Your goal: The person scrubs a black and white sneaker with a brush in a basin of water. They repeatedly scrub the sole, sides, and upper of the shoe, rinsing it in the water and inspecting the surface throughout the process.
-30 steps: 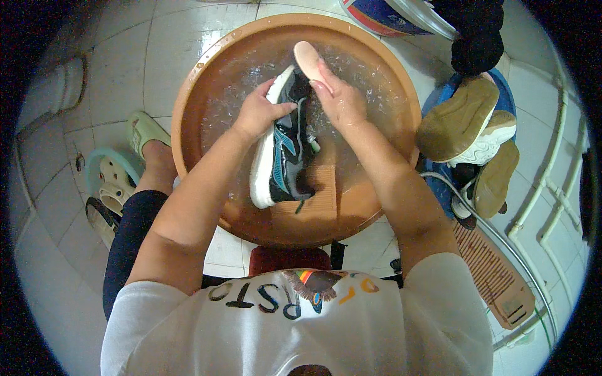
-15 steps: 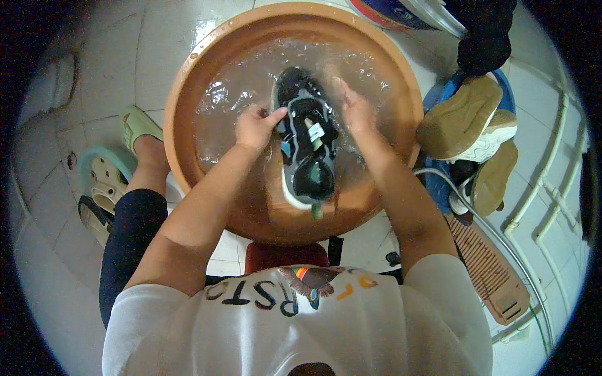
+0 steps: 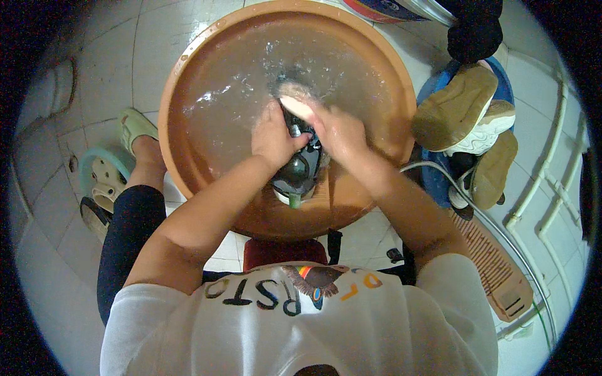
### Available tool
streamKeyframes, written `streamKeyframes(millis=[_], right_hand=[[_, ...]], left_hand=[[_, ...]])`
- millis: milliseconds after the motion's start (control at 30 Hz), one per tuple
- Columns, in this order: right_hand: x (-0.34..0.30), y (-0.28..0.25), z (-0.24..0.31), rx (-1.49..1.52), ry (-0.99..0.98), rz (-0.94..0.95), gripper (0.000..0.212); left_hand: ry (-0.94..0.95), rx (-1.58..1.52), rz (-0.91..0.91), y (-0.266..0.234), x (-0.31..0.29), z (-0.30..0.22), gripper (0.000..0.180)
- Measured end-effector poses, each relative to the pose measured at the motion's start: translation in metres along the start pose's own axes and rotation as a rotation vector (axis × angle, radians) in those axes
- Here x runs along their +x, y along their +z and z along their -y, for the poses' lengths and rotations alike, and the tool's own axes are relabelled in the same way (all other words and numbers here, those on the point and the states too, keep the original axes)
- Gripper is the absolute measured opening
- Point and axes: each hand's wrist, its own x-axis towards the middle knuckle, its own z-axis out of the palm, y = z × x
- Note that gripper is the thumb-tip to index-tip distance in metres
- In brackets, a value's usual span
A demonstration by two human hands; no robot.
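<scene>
A wet black shoe with a pale sole (image 3: 297, 177) lies partly under murky water in a large orange-brown basin (image 3: 401, 81), its heel nearest me. My left hand (image 3: 276, 139) is wrapped over the shoe's left side, the thumb across its opening. In my right hand (image 3: 342, 133) is a pale oblong brush (image 3: 297, 109), pressed at the far part of the shoe, where water splashes up. The brush's underside and the shoe's toe are hidden by the splash and my hand. A small green tab (image 3: 295, 200) sticks out at the heel.
Right of the basin, a blue tub (image 3: 429, 182) holds several shoes with brown soles (image 3: 454, 113). A ridged washboard (image 3: 492, 263) and a grey hose (image 3: 495, 229) lie nearby. Pale pipes (image 3: 533, 182) run along the right. A red stool (image 3: 285, 252) shows at the basin's near edge.
My right hand has moved left from the water beside the shoe onto its far part, showing the brush. My left hand has shifted nearer and now grips over the shoe's opening.
</scene>
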Motion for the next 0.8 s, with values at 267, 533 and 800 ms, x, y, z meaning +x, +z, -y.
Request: streamKeyframes(millis=[267,533,800], right_hand=[[0.012,0.013,-0.005,-0.060,-0.080,0.037,0.044],[0.074,0.039,0.006,-0.049,-0.149,-0.213,0.036],[-0.006,0.005,-0.012,-0.080,-0.082,0.120,0.035]], left_hand=[[-0.076,-0.061,-0.040,0.001,0.004,0.014,0.117],[-0.074,-0.053,0.054,-0.015,0.003,-0.001,0.102],[-0.117,-0.122,0.053,-0.005,0.007,0.014,0.112]])
